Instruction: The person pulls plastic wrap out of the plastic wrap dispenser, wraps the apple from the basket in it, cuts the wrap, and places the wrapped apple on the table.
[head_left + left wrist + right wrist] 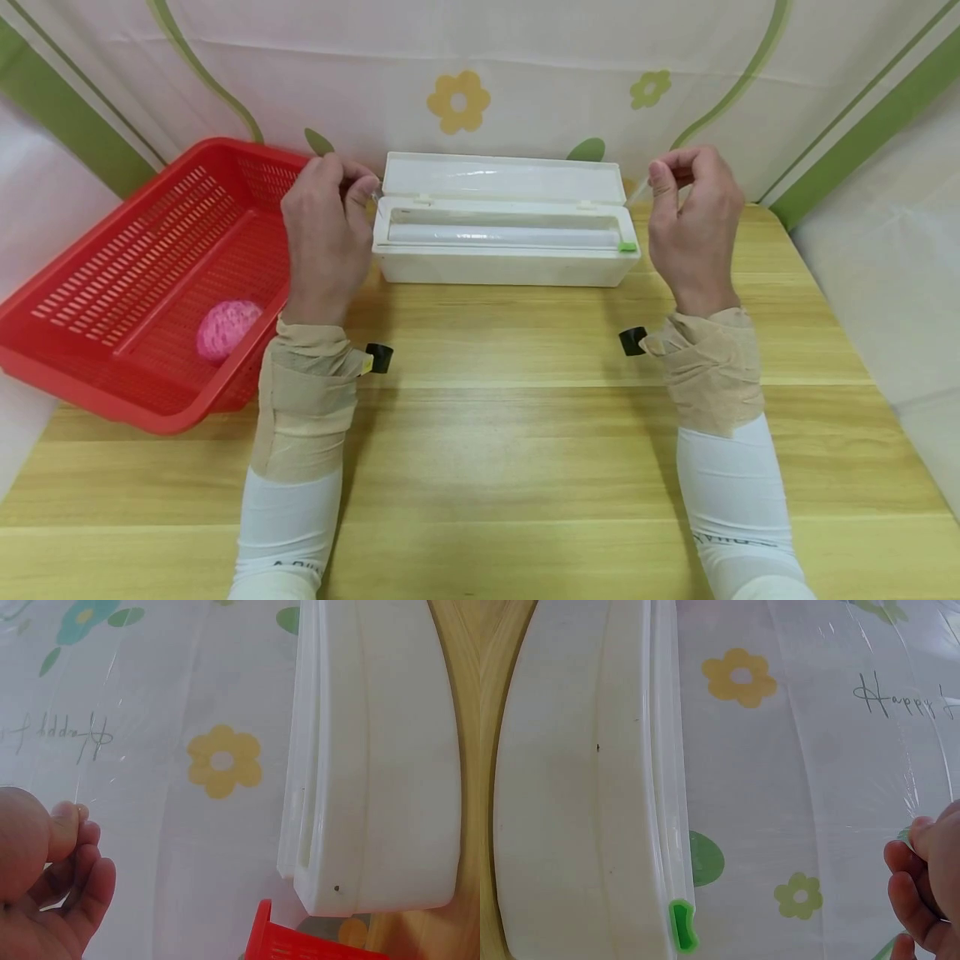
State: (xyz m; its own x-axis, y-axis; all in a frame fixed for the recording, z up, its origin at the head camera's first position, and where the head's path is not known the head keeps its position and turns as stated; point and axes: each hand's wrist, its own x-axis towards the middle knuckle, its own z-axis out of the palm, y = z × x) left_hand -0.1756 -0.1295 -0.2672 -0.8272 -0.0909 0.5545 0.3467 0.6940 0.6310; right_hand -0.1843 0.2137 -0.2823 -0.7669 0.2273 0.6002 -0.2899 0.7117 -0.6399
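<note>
A white cling film dispenser (pixel 502 268) lies at the back of the table with its lid (pixel 502 179) raised. Inside it shows the film roll (pixel 495 236), and a green slider (pixel 627 247) sits at its right end. Beyond the dispenser's left end, my left hand (pixel 327 237) pinches a corner of clear cling film (pixel 79 784) between thumb and forefinger. At the other end my right hand (pixel 693 225) pinches the opposite corner of the film (pixel 909 780). The sheet stretches between both hands; creases and glints mark it in the wrist views.
A red plastic basket (pixel 187 414) stands at the left, close beside my left forearm, with a pink textured ball (pixel 227 330) in it. Behind the dispenser hangs a white curtain (pixel 360 92) with flower prints. The wooden table (pixel 495 467) spreads out in front.
</note>
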